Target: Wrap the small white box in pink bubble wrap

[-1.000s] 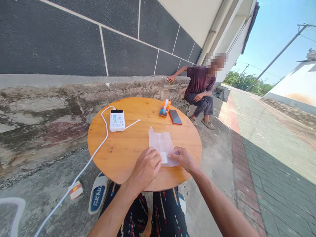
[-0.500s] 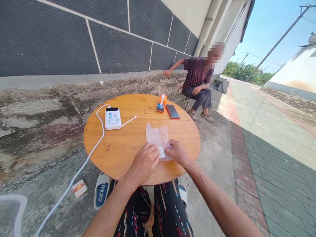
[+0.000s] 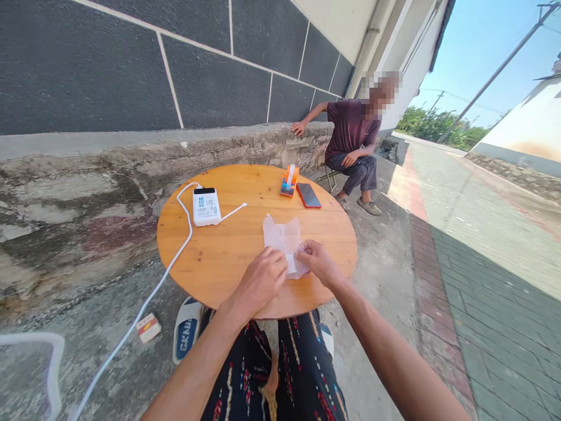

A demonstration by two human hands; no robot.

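Note:
A translucent sheet of bubble wrap [image 3: 281,233] lies near the front of the round wooden table, its far end slightly raised and crinkled. On its near part sits a small flat white item [image 3: 290,263], partly covered by my fingers; its kind cannot be made out. My left hand [image 3: 265,275] is closed, with curled fingers on the wrap's left edge beside the white item. From the other side, my right hand [image 3: 319,262] pinches the right edge of the wrap between thumb and fingers.
Toward the back of the table [image 3: 228,257] stand an orange tape dispenser [image 3: 289,180] and a red-edged phone [image 3: 309,195]. A white power bank [image 3: 205,207] with cables lies at left. Beyond, a person [image 3: 353,134] sits by the wall. A small box [image 3: 149,328] is on the ground.
Both hands stay on the bubble wrap, with the right fingers shifted slightly inward over the white item. The whole view has shifted a little; the table objects stay in place.

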